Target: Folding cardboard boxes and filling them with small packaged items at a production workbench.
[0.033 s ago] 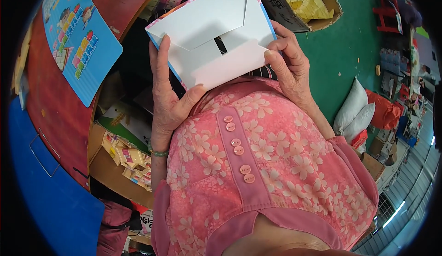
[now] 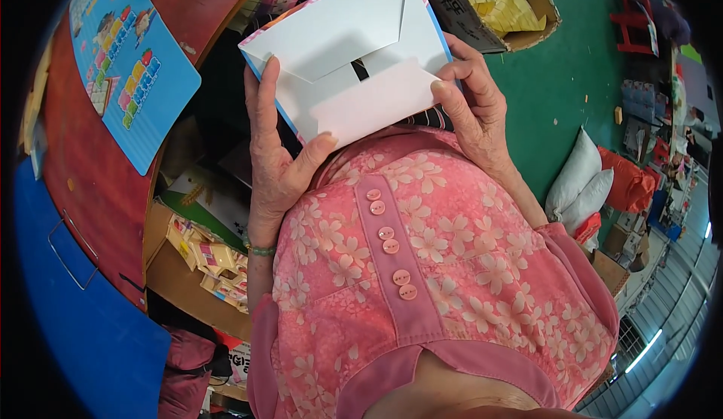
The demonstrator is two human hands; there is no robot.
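the open white box [image 2: 331, 35] lies between 2 hands: left hand [image 2: 277, 148] clamped on its left side, thumb at the near corner; right hand [image 2: 476, 102] clamped on its right, thumb against the near flap [image 2: 369, 102].

Left of the frame: dark red table [image 2: 83, 185], with a blue printed sheet [image 2: 128, 80] lying on top toward upper left. Upper right: green floor [image 2: 546, 91], with a cardboard box [image 2: 462, 16], white sacks [image 2: 574, 176] and red bag [image 2: 626, 183].
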